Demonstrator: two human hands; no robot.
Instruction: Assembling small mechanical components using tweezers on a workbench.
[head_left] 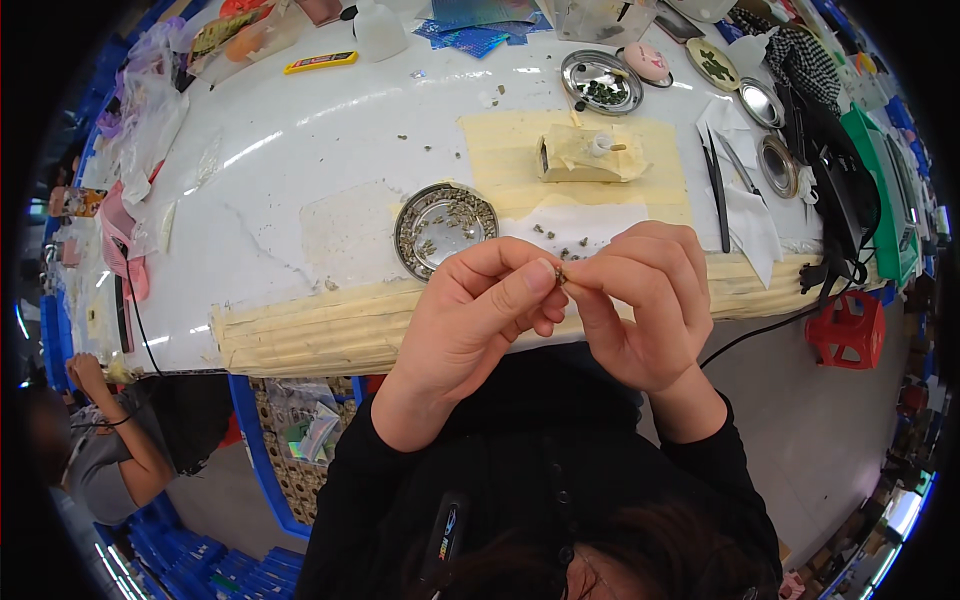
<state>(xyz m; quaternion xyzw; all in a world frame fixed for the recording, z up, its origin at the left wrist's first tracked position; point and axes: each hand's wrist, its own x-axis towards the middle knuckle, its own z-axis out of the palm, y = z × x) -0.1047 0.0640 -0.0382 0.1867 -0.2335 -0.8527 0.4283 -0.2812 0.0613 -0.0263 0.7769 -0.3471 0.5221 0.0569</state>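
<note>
Both of my hands meet above the padded table edge. A tiny brownish metal-looking piece (561,274) sits pinched where the fingertips come together. My left hand (478,300) holds it between thumb and forefinger, the other fingers curled in. From the other side my right hand (645,300) pinches the same piece, its fingers bent. Just beyond the left hand stands a round metal dish (445,228) with many small pieces of similar colour in it. Several loose small pieces (565,250) lie on white paper (590,220) behind my fingers.
A tape-covered block (590,155) stands on yellow tape beyond the paper. Black tweezers (717,190) lie at the right. Farther back are a metal dish with dark green bits (601,82), a yellow cutter (320,63) and a white bottle (380,30). Another person's arm (130,440) shows at the left.
</note>
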